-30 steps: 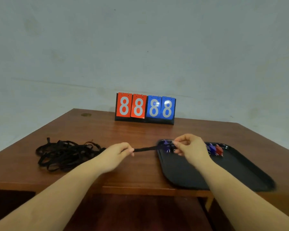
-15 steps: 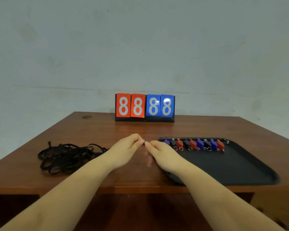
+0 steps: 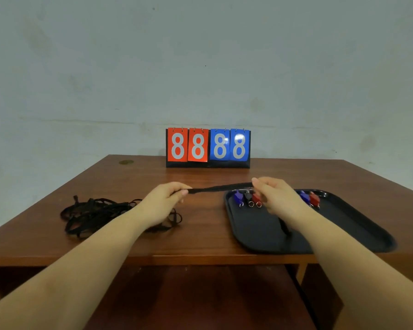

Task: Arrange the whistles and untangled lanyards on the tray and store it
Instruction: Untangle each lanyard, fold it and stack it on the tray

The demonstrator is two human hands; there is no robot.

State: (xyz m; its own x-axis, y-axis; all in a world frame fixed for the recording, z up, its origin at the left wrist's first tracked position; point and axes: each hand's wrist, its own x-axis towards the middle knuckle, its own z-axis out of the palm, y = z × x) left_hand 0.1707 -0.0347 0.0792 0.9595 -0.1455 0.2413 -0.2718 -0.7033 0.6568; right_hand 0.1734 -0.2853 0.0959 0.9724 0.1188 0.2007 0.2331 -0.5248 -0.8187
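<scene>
A black lanyard [image 3: 221,188] is stretched taut between my two hands above the table. My left hand [image 3: 163,202] pinches its left end and my right hand [image 3: 275,198] pinches its right end; a loose tail hangs below my right wrist onto the black tray [image 3: 255,234]. Along the tray's far edge stands a row of purple, black and red whistles [image 3: 248,197] with key rings, my right hand hiding the middle ones. A tangled heap of black lanyards [image 3: 98,214] lies on the table to the left, partly behind my left forearm.
A flip scoreboard [image 3: 208,147] showing 88 in red and 88 in blue stands at the table's far edge against the wall. The wooden table [image 3: 200,234] has an open space beneath its front edge.
My hands, which met at the tray's left corner half a second ago, have pulled apart and risen, drawing the lanyard straight between them.
</scene>
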